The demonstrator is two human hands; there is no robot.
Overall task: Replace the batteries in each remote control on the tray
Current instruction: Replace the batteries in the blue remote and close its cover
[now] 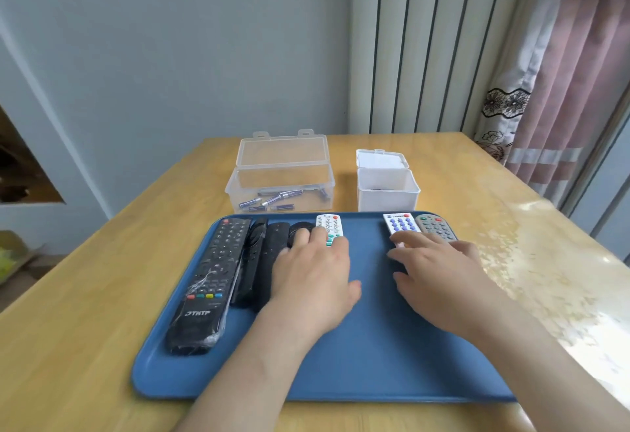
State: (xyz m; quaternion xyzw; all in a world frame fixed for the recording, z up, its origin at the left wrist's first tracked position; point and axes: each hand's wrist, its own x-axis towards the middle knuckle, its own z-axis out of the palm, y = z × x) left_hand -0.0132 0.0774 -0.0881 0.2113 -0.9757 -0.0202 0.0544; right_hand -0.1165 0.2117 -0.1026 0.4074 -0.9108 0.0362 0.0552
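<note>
A blue tray (358,346) on the wooden table carries several remotes. At its left lie a long black remote in plastic wrap (211,278) and more black remotes (269,254). My left hand (313,278) lies flat over a black remote and the lower part of a white remote with coloured buttons (329,223). My right hand (439,278) lies flat with straight fingers on a white remote with blue buttons (400,223) and a grey remote (434,225). A clear box (283,189) behind the tray holds several batteries (272,200).
A small white box (387,186) with its lid up stands behind the tray, to the right of the clear box. The table (85,312) meets a wall at the back. A radiator and a pink curtain (559,90) stand at the right.
</note>
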